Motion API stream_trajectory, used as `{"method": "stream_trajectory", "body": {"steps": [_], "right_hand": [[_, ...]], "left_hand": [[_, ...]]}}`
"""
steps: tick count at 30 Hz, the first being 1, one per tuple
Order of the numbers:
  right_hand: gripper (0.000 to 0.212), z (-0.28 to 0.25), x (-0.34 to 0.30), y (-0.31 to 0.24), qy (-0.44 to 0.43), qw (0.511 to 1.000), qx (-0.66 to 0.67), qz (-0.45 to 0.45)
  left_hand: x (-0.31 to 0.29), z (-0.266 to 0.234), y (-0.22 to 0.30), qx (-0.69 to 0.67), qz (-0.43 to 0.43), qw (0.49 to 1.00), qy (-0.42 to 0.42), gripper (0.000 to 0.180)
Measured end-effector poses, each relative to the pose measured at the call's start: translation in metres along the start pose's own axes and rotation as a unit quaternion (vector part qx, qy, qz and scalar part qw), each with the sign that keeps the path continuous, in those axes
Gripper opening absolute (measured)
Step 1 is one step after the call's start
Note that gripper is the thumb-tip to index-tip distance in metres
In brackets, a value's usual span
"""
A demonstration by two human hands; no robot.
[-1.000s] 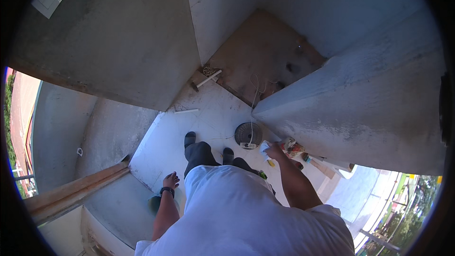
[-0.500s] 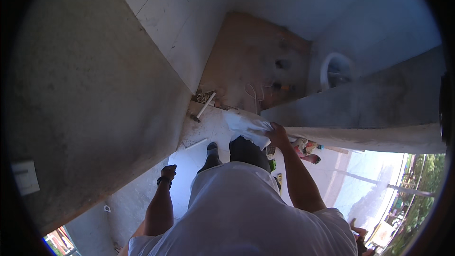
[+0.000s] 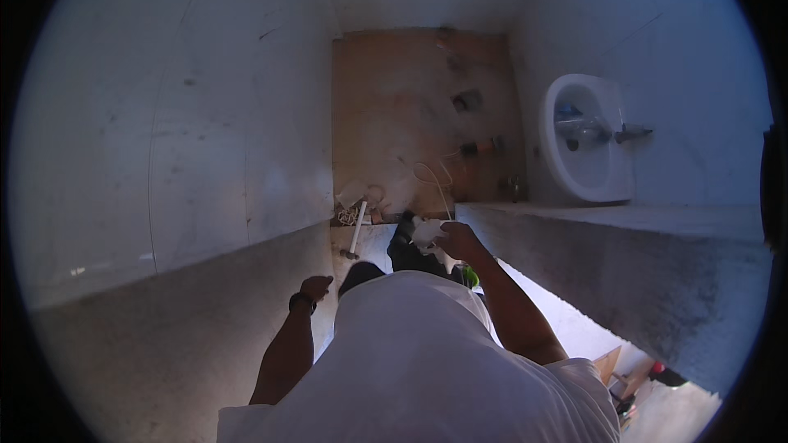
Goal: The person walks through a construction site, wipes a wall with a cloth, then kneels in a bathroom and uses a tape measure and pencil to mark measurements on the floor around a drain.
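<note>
My right hand (image 3: 460, 240) is closed round a white crumpled cloth (image 3: 428, 232), which hangs in front of my dark trousers near a doorway sill. My left hand (image 3: 315, 287), with a dark band on the wrist, hangs at my left side near the grey wall. Its fingers are curled in and nothing shows in them. Between the two hands, a hammer (image 3: 355, 228) with a pale handle leans at the sill, head toward me. Beside it lies a small heap of tangled pale cord (image 3: 348, 215).
Beyond the sill is a small room with a dusty brown floor (image 3: 386, 107). A white washbasin (image 3: 548, 139) is on its right wall. On the floor are a white cable (image 3: 443, 184), a black-and-orange tool (image 3: 480, 147) and a dark patch (image 3: 468, 100). Rough grey wall edges (image 3: 591, 258) flank the doorway.
I have stepped forward to the doorway, so the washbasin and the room floor show more fully. The white cloth looks more bunched in my right hand. My left hand stays curled.
</note>
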State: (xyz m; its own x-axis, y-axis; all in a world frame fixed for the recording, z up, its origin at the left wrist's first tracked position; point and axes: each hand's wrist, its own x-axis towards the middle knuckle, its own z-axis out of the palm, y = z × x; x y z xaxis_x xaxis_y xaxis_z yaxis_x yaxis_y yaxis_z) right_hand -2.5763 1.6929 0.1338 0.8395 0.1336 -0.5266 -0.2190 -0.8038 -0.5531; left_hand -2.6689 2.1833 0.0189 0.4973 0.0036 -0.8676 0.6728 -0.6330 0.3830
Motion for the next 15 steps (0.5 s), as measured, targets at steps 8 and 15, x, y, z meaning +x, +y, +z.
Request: {"method": "stream_trajectory", "body": {"steps": [8,15], "right_hand": [[0.041,-0.090,0.035,-0.020,0.105,0.955,0.248,0.121],[0.039,-0.101,0.094,0.030,0.201,0.890,0.302,0.277]], "left_hand": [[0.101,-0.101,0.224,-0.035,0.088,0.992,0.089,0.043],[0.197,-0.167,0.412,0.200,0.135,0.970,0.012,0.050]]}}
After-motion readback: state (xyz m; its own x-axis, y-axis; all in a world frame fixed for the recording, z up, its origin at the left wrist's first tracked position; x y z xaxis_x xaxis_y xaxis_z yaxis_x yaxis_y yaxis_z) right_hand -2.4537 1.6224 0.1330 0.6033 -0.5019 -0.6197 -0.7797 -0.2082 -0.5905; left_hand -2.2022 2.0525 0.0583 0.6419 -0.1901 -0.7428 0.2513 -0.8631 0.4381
